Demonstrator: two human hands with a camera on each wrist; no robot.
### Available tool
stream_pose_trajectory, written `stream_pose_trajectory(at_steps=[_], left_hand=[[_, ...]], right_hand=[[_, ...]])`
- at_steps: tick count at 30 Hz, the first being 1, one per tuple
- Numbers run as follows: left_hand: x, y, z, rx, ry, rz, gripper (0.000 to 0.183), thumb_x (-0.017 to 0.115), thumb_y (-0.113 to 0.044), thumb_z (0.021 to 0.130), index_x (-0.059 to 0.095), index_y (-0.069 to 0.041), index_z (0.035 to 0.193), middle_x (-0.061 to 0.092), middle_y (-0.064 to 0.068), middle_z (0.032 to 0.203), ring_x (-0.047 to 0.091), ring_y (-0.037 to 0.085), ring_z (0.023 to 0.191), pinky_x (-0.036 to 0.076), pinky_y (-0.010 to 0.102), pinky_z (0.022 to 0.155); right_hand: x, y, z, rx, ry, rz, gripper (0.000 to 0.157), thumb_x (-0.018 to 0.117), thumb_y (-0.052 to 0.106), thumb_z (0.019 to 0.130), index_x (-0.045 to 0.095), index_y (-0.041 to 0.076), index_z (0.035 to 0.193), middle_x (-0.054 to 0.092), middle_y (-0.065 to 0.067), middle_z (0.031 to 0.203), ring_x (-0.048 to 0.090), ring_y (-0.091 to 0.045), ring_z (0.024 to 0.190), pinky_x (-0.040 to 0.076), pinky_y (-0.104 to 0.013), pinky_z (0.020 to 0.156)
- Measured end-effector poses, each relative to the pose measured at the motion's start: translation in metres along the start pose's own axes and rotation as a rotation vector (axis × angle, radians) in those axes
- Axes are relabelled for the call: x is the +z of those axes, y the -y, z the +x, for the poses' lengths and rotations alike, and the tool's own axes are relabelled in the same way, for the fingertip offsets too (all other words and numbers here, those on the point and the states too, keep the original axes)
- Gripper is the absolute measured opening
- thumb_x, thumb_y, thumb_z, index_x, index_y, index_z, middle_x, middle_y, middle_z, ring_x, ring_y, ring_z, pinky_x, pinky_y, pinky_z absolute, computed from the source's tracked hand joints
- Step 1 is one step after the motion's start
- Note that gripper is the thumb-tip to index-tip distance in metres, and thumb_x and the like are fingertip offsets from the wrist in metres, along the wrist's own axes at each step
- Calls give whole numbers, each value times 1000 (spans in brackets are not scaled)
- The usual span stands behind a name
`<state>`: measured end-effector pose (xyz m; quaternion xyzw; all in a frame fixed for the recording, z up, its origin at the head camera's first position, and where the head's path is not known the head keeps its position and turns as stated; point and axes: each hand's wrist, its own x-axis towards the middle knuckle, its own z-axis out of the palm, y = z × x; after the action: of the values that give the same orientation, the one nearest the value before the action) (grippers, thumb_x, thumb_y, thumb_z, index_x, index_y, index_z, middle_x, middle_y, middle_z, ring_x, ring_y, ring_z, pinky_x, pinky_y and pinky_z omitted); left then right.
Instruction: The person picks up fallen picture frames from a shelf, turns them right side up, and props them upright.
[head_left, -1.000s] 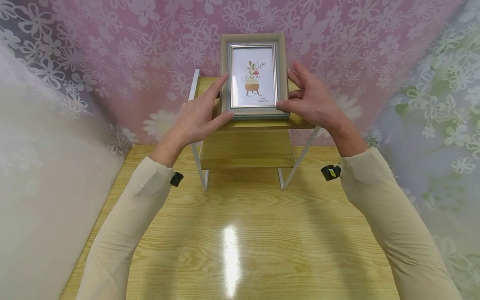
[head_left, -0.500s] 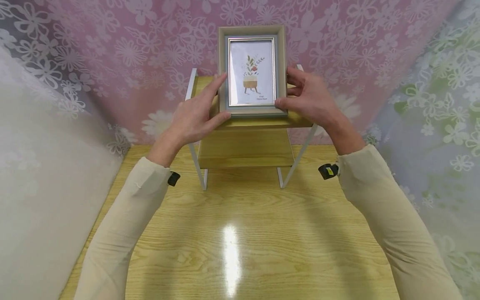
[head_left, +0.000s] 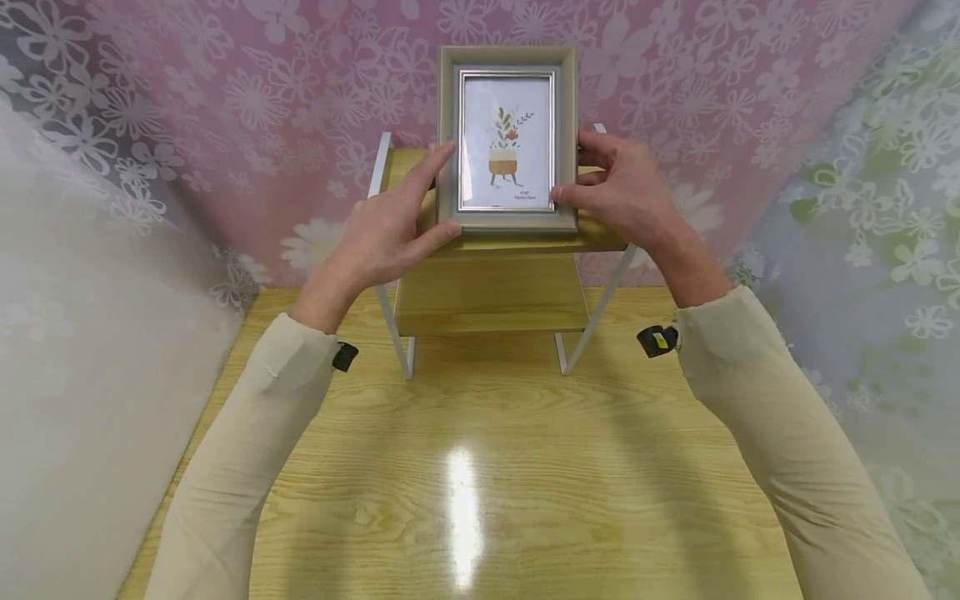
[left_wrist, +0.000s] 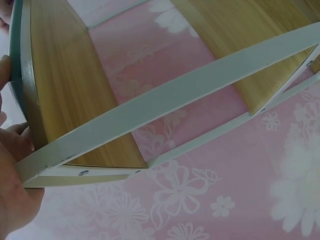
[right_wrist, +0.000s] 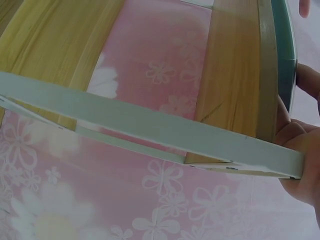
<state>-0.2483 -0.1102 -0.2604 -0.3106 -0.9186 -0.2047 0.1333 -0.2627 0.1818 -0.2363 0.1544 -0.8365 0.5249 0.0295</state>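
Observation:
A picture frame (head_left: 567,92) with a beige outer border and a silver inner edge shows a print of a potted plant. It stands on the top board (head_left: 408,160) of a small two-tier shelf, its face toward me. My left hand (head_left: 382,229) holds its left side, thumb tip at the lower left corner and index fingertip on the border. On the other side my right hand (head_left: 636,190) grips the lower right, thumb on the front and fingers curled behind the edge. The left wrist view shows the frame's teal edge (left_wrist: 16,50) beside the board.
White metal legs (head_left: 600,308) carry the shelf, with a lower wooden board (head_left: 487,296) beneath. Behind it hangs a pink floral wall covering (head_left: 315,108); pale walls (head_left: 97,333) flank both sides. The floor (head_left: 360,467) is wood-grained.
The picture frame's top edge has risen in the head view, and its face appears taller. My right thumb has shifted slightly upward along it. My left hand has moved very little.

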Motion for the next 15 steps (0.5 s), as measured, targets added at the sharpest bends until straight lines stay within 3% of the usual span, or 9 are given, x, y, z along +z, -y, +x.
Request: stream_pose_trajectory(at_steps=[7, 15], left_hand=[[0, 1, -2, -40, 5, -24, 80, 51, -56, 90, 3, -39, 151, 31, -5, 151, 60, 21, 81, 46, 43, 69], [0, 1, -1, -69, -8, -37, 80, 51, -60, 89, 1, -43, 150, 26, -13, 152, 61, 19, 95, 43, 40, 65]], right_hand=[[1, 1, 4, 49, -17, 18, 62, 72, 7, 82, 49, 10, 139, 57, -15, 129, 66, -23, 99, 53, -26, 79], [0, 4, 4, 120, -43, 46, 60, 68, 2, 83, 48, 8, 139, 57, -18, 126, 68, -17, 93, 54, -23, 74]])
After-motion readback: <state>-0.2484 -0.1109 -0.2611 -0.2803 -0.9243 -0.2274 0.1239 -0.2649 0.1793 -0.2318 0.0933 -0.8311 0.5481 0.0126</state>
